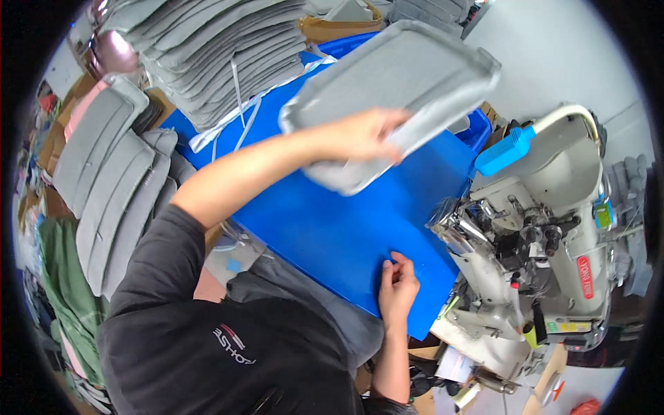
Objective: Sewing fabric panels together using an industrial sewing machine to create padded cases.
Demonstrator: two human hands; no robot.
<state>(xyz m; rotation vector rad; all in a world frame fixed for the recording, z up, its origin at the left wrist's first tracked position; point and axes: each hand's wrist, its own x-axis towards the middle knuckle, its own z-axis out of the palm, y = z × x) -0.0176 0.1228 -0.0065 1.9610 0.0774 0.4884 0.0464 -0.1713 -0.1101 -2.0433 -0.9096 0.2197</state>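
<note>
My left hand (365, 135) reaches out over a blue board (346, 228) and grips a grey padded panel (394, 90) with a raised rim. The panel is held tilted in the air above the board. My right hand (397, 289) rests on the near part of the blue board, close to its right edge. Its fingers are curled together and I see nothing in them. An off-white industrial sewing machine (546, 242) stands just to the right of that hand.
A tall stack of grey padded panels (214, 55) lies at the far left of the board. More grey cushions (111, 180) lean at the left, beside green cloth (66, 290). A blue plastic part (506, 151) sits on top of the machine. Papers and small items (456, 366) lie below it.
</note>
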